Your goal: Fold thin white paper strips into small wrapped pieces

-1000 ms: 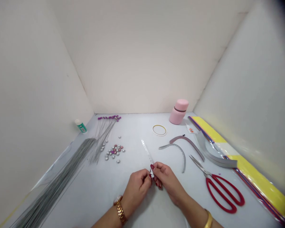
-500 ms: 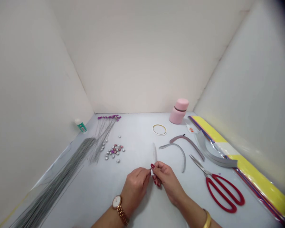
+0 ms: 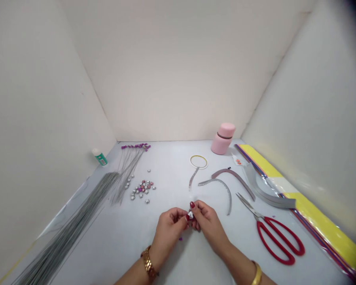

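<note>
A small silver paper star (image 3: 190,214) is pinched between my two hands near the front of the table. My left hand (image 3: 172,227) grips its left side with thumb and fingers closed. On the other side, my right hand (image 3: 206,221) is closed on it as well, thumb on top. Beyond the fingertips a thin silver paper strip (image 3: 193,178) stretches toward the ring; whether it joins the star is blurred. Under my left hand lies a tiny purple scrap (image 3: 180,238). Finished-looking silver, pink and purple stars (image 3: 144,188) lie in a loose pile to the left.
Grey wires (image 3: 74,225) and purple-tipped stems (image 3: 136,147) lie left, with a glue stick (image 3: 100,157) behind. A white ring (image 3: 198,161) and a pink flask (image 3: 223,138) stand farther back. Right are curved strips (image 3: 225,190), red-handled scissors (image 3: 280,241) and yellow paper packs (image 3: 320,221).
My left wrist has turned, so the watch face no longer shows. The star shows more clearly between the fingertips. The thin strip has swung up toward the ring, and the purple scrap is now visible.
</note>
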Action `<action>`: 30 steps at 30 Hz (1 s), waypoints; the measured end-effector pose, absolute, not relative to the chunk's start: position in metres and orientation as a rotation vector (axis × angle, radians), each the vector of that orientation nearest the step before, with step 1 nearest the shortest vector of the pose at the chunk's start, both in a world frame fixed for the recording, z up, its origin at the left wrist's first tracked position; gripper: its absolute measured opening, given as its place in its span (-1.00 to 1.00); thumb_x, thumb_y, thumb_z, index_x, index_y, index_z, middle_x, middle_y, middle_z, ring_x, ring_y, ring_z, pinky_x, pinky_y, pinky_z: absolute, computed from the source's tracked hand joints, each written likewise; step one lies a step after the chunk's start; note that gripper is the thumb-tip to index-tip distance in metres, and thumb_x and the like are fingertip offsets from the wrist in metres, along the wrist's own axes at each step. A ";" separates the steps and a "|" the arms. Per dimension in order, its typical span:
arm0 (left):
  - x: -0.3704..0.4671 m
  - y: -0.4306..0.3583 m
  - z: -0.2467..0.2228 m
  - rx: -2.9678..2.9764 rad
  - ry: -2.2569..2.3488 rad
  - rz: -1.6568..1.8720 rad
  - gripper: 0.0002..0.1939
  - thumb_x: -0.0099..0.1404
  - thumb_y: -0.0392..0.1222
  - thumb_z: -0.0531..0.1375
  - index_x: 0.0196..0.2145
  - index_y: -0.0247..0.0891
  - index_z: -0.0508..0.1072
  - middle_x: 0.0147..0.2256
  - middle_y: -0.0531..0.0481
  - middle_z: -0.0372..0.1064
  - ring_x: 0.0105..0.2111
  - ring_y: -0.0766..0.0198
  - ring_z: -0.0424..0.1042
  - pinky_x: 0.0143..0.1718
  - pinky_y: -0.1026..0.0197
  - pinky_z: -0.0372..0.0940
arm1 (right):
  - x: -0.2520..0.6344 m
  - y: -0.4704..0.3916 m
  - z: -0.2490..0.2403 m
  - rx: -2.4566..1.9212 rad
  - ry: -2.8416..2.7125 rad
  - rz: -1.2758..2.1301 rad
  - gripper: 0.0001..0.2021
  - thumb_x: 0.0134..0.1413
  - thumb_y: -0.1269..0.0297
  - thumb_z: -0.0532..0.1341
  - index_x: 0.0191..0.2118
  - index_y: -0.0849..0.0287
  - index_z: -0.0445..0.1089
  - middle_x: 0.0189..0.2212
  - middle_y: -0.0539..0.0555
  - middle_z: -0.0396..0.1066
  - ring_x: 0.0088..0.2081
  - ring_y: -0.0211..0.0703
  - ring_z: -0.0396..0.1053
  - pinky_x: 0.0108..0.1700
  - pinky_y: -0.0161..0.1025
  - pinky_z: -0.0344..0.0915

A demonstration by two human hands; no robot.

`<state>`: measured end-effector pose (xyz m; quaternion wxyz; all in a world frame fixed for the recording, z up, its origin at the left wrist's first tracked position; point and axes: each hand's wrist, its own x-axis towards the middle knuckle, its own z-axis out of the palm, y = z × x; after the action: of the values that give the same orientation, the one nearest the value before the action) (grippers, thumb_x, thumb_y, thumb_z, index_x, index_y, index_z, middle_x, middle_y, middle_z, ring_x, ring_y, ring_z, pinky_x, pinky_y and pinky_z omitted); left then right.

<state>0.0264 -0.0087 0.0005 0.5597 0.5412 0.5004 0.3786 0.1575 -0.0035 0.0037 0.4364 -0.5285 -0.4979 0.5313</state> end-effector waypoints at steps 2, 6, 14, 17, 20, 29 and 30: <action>0.025 -0.011 0.002 1.345 1.208 0.927 -0.82 0.18 -0.23 0.06 -0.45 -0.34 0.41 -0.52 -0.06 0.39 -0.54 0.32 0.32 -0.54 0.33 0.20 | 0.157 -0.002 0.001 -1.325 -1.254 1.363 -0.66 0.06 0.04 0.05 -0.59 0.15 0.15 -0.75 -0.11 0.18 -0.71 -0.35 0.09 -0.65 -0.40 0.03; 0.020 -0.015 0.005 1.590 1.211 0.984 -0.83 0.20 -0.24 0.05 -0.40 -0.25 0.45 -0.42 -0.06 0.38 -0.41 0.25 0.31 -0.33 0.23 0.20 | 0.156 -0.002 -0.001 -1.350 -1.282 1.367 -0.66 0.08 0.04 0.03 -0.58 0.15 0.12 -0.74 -0.12 0.16 -0.72 -0.37 0.08 -0.67 -0.42 0.01; 0.021 -0.015 0.006 1.379 1.188 0.943 -0.84 0.17 -0.21 0.09 -0.43 -0.29 0.43 -0.45 -0.06 0.36 -0.46 0.27 0.31 -0.42 0.28 0.20 | 0.158 -0.007 0.003 -1.375 -1.394 1.122 -0.68 0.05 0.10 0.08 -0.61 0.14 0.13 -0.71 -0.11 0.08 -0.62 -0.30 0.05 -0.53 -0.35 0.03; 0.025 -0.012 0.006 1.153 1.127 0.858 -0.78 0.16 -0.14 0.10 -0.47 -0.37 0.39 -0.56 -0.04 0.34 -0.59 0.35 0.29 -0.59 0.35 0.15 | 0.160 -0.008 0.003 -1.370 -1.411 1.037 -0.69 0.02 0.12 0.11 -0.63 0.15 0.16 -0.67 -0.09 0.08 -0.57 -0.28 0.03 -0.47 -0.32 0.02; 0.028 -0.009 0.004 1.095 1.064 0.818 -0.73 0.17 -0.11 0.09 -0.47 -0.42 0.39 -0.56 -0.08 0.36 -0.63 0.40 0.28 -0.59 0.37 0.16 | 0.160 -0.006 0.002 -1.376 -1.392 1.054 -0.68 0.03 0.11 0.10 -0.63 0.14 0.14 -0.69 -0.10 0.08 -0.60 -0.29 0.04 -0.49 -0.33 0.03; 0.021 -0.015 0.003 1.428 1.160 1.057 -0.86 0.16 -0.24 0.10 -0.38 -0.24 0.45 -0.41 -0.04 0.38 -0.37 0.26 0.30 -0.28 0.24 0.16 | 0.154 -0.002 -0.003 -1.387 -1.273 1.347 -0.65 0.10 0.01 -0.03 -0.57 0.14 0.10 -0.74 -0.12 0.14 -0.75 -0.37 0.05 -0.70 -0.42 -0.01; 0.020 -0.015 0.004 1.485 1.152 1.070 -0.86 0.15 -0.25 0.10 -0.41 -0.23 0.47 -0.42 -0.03 0.37 -0.36 0.26 0.29 -0.24 0.23 0.14 | 0.153 -0.002 -0.003 -1.389 -1.272 1.347 -0.64 0.10 0.01 -0.03 -0.57 0.14 0.10 -0.74 -0.12 0.14 -0.75 -0.37 0.05 -0.70 -0.42 -0.01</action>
<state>0.0201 -0.0154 0.0039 0.4700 0.6061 0.4702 0.4366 0.1534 -0.0021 -0.0031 0.4015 -0.5494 -0.5031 0.5327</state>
